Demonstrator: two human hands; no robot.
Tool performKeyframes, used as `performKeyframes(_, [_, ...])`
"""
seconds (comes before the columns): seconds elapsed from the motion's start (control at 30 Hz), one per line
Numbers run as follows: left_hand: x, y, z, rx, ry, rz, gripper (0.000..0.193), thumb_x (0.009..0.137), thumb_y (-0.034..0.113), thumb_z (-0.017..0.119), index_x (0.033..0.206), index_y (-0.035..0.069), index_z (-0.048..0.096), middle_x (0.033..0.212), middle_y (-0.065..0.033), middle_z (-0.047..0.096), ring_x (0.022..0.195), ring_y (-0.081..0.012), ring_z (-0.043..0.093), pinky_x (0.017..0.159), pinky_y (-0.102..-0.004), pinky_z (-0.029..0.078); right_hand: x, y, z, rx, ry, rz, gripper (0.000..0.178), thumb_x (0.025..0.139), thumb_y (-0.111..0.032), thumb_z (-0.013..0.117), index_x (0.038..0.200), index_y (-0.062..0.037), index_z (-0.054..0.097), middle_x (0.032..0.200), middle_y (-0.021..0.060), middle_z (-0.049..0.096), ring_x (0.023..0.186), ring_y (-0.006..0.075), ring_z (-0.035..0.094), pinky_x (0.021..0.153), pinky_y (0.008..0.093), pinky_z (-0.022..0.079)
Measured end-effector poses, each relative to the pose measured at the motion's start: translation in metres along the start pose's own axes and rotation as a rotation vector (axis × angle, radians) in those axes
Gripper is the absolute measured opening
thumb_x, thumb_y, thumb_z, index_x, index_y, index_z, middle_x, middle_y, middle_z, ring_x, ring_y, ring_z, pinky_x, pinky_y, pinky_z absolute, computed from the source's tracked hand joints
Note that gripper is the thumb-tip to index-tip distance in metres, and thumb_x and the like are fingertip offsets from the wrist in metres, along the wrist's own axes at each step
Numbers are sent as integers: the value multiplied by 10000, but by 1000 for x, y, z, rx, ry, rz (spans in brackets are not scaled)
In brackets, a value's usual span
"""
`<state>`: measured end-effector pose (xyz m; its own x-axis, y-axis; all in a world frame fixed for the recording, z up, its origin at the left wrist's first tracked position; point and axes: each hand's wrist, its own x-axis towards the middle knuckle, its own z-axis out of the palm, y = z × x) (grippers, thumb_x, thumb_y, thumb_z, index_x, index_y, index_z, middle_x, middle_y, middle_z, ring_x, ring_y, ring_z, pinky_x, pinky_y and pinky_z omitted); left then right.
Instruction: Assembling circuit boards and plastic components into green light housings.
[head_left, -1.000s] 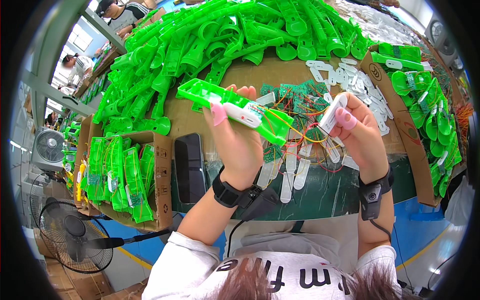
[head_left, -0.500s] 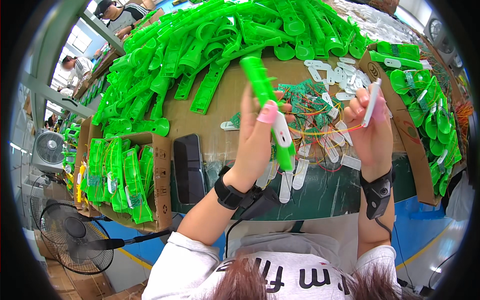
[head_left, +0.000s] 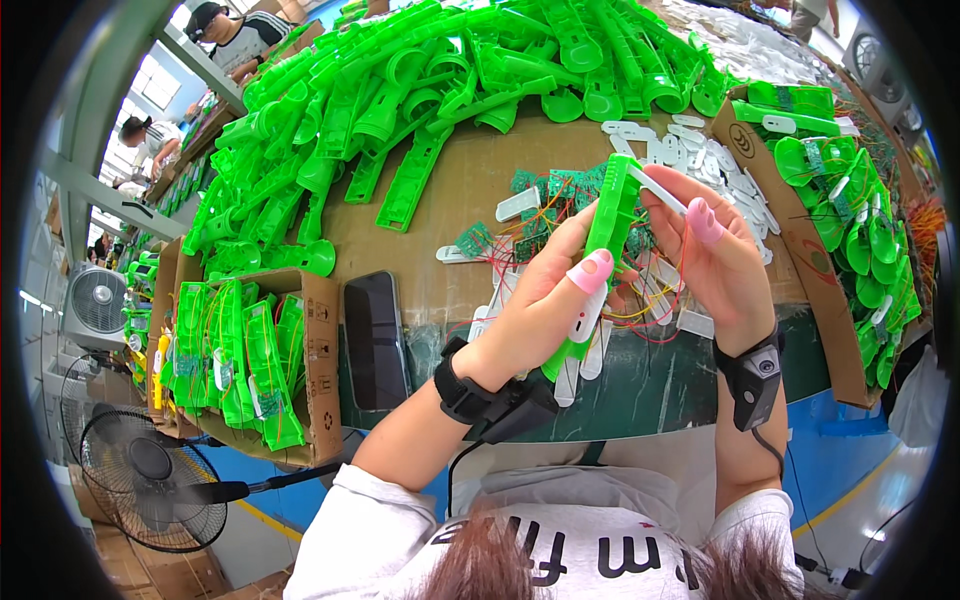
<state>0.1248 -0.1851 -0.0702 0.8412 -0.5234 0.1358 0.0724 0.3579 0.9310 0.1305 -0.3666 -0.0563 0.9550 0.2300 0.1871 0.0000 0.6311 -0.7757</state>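
Your left hand (head_left: 545, 305) grips the green casing (head_left: 612, 212), two o'clock of the view's centre. Your right hand (head_left: 722, 262) pinches a white strip (head_left: 660, 189) by the casing's one-o'clock end; contact is unclear. Loose wires (head_left: 652, 296) lie at the casing's five o'clock; snagging could strain their joints.

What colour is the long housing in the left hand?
Bright green housing, best seen in the head view.

Bright, fairly even light fills the room, with pale glare at the white paned window (head_left: 153, 88). Fisheye distortion bows the scratched dark green tabletop (head_left: 650, 405); black fills the corners.
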Motion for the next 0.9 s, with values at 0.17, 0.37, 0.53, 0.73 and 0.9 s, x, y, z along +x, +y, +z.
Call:
performKeyframes(0.17, [1,-4,-8,123,-109,5,559,898,275,436,1345,6,235,1175,-83,450,951,-129,518,758,-261,445,0,4,-7,-96,119,-46,327,839,-180,601,1087,23,535,1043,104,584,928,143,571,828,252,456])
performKeyframes(0.37, [0,2,-3,418,-232,107,516,898,283,414,1302,-26,323,1217,-98,397,1098,-154,395,911,-284,322,4,14,-14,-312,221,-183,187,794,-142,660,903,-20,568,856,16,596,723,51,534,638,178,423])
performKeyframes(0.53, [-3,8,-5,126,-283,-115,652,854,301,460,1362,-8,193,1258,-124,366,1137,-184,382,953,-312,309,4,17,-6,-399,228,-227,177,813,-151,640,899,-13,569,818,15,603,719,50,539,648,179,426])
performKeyframes(0.73, [-3,1,1,-53,-167,-36,885,774,191,616,1386,-4,8,1325,-129,292,1131,-158,396,941,-282,338,5,19,-10,-468,294,-306,165,819,-164,634,867,-21,566,782,4,598,687,37,534,597,163,414])
performKeyframes(0.9, [-2,3,5,-3,-306,-90,904,742,84,662,1399,32,43,1364,-87,294,1180,-168,397,960,-298,341,7,20,-15,-493,413,-381,163,820,-170,634,848,-25,564,774,7,599,665,35,523,575,160,399])
